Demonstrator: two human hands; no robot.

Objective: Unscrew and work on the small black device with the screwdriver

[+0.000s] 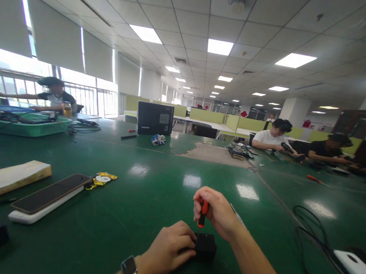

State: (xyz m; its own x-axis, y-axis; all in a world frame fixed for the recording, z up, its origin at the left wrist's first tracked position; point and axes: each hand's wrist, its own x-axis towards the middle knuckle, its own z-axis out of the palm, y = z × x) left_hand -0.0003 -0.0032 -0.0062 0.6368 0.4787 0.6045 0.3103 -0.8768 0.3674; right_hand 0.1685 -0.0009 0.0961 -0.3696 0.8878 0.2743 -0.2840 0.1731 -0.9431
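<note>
A small black box (pixel 207 247) rests on the green tabletop (pixel 113 219) in front of me. My left hand (pixel 173 246), with a watch on its wrist, grips the left side of this box between thumb and fingers. Above it, my right hand (pixel 215 209) is closed around the red and black handle of a screwdriver (pixel 202 217). The screwdriver stands upright, its thin shaft pointing down at the left part of the box. Where the tip meets the box is too small to make out.
At left lie a phone (pixel 54 190) on a white slab, a tissue pack (pixel 15 174) and a green basket (pixel 37 126) with cables. Black cables (pixel 322 244) and a white device (pixel 356 273) are at right. A computer case (pixel 154 119) stands farther back. Several people sit around the table.
</note>
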